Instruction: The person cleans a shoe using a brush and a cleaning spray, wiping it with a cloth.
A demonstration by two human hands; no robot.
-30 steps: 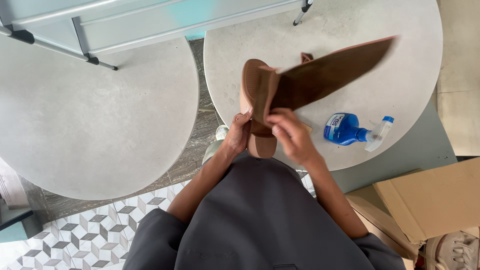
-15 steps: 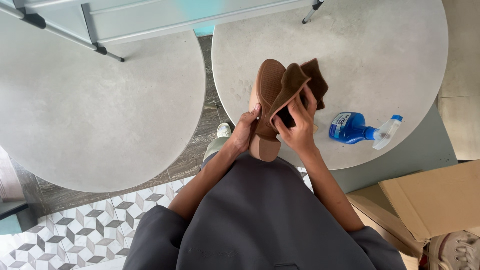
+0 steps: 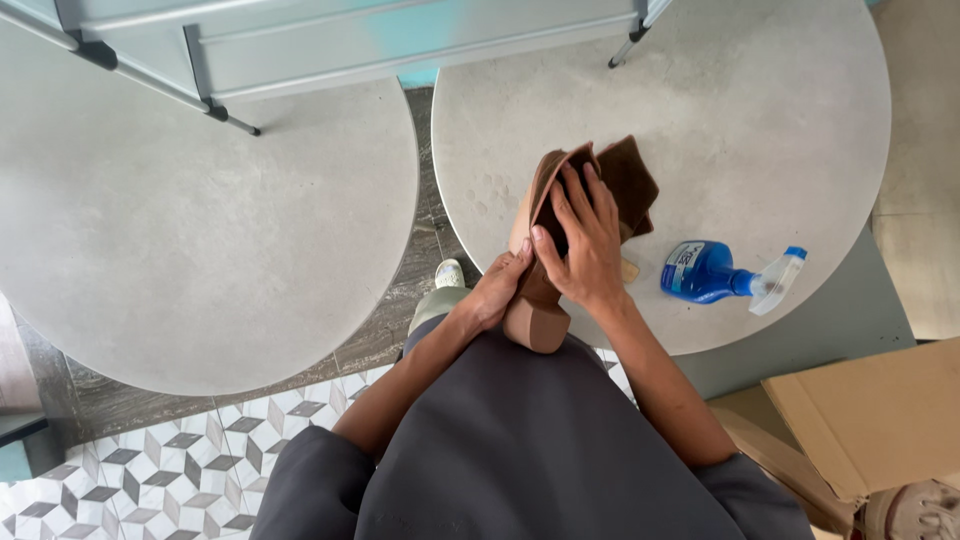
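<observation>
A tan heeled shoe [image 3: 537,315] is held sole-up over the near edge of the right round table [image 3: 760,120]. My left hand [image 3: 495,290] grips the shoe by its heel end. My right hand [image 3: 580,240] lies flat on a brown cloth [image 3: 630,175], pressing it against the shoe's sole, which the cloth and hand mostly hide. A blue spray bottle [image 3: 705,272] with a clear trigger head lies on its side on the table, just right of my right hand.
A second round grey table [image 3: 180,220] stands to the left, with a gap of dark floor between the two. Metal frame legs [image 3: 215,108] cross the top. Cardboard boxes [image 3: 870,420] sit at lower right. Patterned tiles [image 3: 180,470] cover the floor at lower left.
The cloth, stretched out to the right a second ago, got folded over the sole. My right hand moved on top of it and now presses it flat; the shoe sank slightly.
</observation>
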